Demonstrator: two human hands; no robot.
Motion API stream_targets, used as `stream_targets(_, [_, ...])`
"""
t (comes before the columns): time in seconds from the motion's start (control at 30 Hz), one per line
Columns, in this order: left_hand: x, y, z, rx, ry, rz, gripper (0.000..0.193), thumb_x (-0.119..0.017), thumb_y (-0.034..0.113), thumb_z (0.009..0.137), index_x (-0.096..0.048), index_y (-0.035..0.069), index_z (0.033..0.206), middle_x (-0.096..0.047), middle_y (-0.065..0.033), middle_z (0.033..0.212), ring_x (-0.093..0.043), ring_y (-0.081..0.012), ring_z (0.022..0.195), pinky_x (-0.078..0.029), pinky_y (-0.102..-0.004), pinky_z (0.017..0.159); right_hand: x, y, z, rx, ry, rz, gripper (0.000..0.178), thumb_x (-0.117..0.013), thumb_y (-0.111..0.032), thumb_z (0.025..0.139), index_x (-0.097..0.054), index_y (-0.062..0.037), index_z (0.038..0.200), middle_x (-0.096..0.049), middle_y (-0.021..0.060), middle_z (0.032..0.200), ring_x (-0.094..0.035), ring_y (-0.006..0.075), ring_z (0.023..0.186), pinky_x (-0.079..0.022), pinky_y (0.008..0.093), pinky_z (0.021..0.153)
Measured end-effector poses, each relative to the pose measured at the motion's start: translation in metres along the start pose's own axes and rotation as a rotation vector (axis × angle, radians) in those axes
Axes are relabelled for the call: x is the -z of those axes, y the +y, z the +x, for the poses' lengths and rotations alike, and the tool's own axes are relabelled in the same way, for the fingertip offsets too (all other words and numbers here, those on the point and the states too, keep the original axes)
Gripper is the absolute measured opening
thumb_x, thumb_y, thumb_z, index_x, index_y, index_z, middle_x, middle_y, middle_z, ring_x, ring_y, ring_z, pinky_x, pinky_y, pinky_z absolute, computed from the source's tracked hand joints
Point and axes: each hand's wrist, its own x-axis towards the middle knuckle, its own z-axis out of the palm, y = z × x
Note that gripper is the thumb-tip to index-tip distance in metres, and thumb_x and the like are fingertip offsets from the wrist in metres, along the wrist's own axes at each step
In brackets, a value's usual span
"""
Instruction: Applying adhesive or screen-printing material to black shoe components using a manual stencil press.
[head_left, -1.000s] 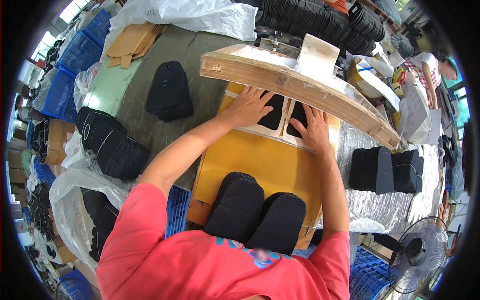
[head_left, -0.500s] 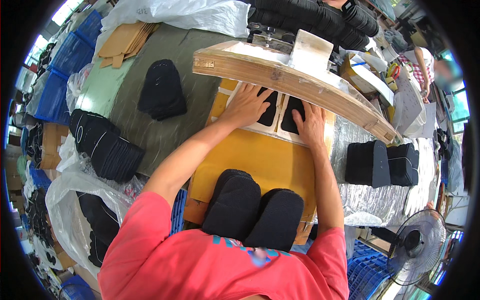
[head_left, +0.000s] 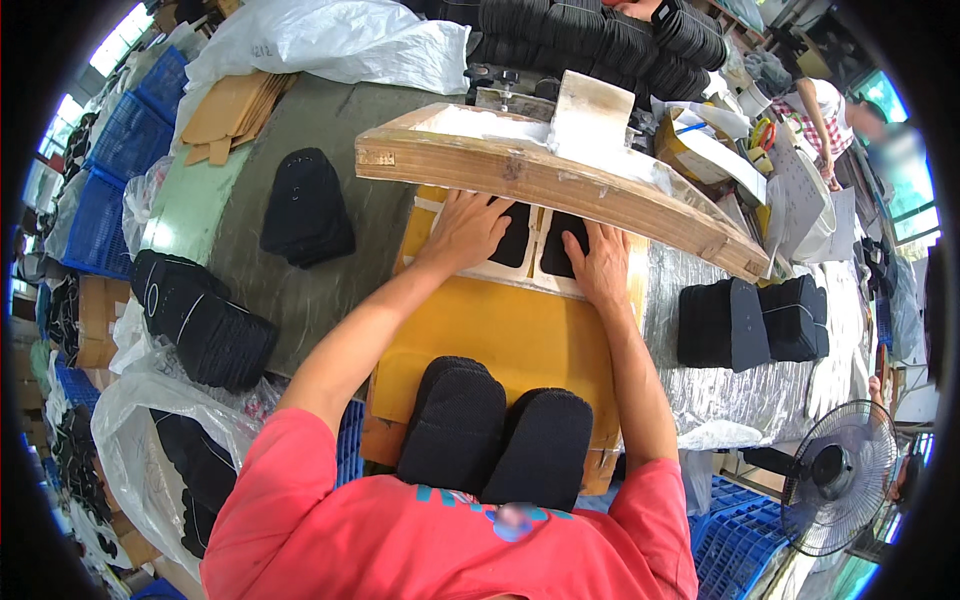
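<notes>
Two black insole-shaped pieces lie side by side in a pale cut-out template on a yellow board (head_left: 480, 320). My left hand (head_left: 466, 232) is spread flat with its fingertips at the left insole (head_left: 514, 240). On the other side, my right hand (head_left: 602, 264) lies flat at the outer edge of the right insole (head_left: 562, 240), thumb over it. Above them a wooden-sided screen frame (head_left: 560, 200) is tilted up, hiding the far ends of the insoles. A white block stands on the frame. Two stacks of black insoles (head_left: 455, 415) rest on the board's near end, against my shirt.
More black insole stacks stand at left (head_left: 305, 210) and right (head_left: 720, 325). Brown cardboard sheets (head_left: 235, 110) and a white plastic sack (head_left: 330, 45) lie at far left. A fan (head_left: 838, 475) stands at lower right. Another person (head_left: 820, 120) is at far right.
The whole view has shifted slightly, so the frame and board appear further left and lower. Both hands stay flat at the insoles, nearly unmoved relative to the board.
</notes>
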Motion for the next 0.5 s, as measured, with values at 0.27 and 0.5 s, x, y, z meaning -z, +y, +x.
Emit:
stream_targets(0.27, [-0.002, 0.000, -0.001, -0.049, 0.102, -0.071, 0.038, -0.061, 0.014, 0.087, -0.061, 0.008, 0.125, -0.059, -0.0159, 0.124, -0.046, -0.0359, 0.124, -0.034, -0.0478, 0.106, 0.002, -0.002, -0.003, -0.005, 0.033, -0.089, 0.047, -0.068, -0.031, 0.087, -0.061, -0.0061, 0.127, -0.058, 0.0143, 0.130, -0.049, 0.0370, 0.123, -0.035, 0.0485, 0.104])
stream_targets(0.5, [0.008, -0.019, -0.023, 0.035, 0.306, -0.331, 0.031, -0.061, 0.009, 0.085, -0.062, 0.007, 0.116, -0.062, -0.0114, 0.115, -0.055, -0.0326, 0.111, -0.039, -0.0425, 0.101, 0.000, -0.006, -0.003, -0.005, 0.066, -0.067, 0.042, -0.069, -0.030, 0.087, -0.064, -0.0071, 0.122, -0.058, 0.0124, 0.129, -0.050, 0.0354, 0.122, -0.036, 0.0462, 0.104])
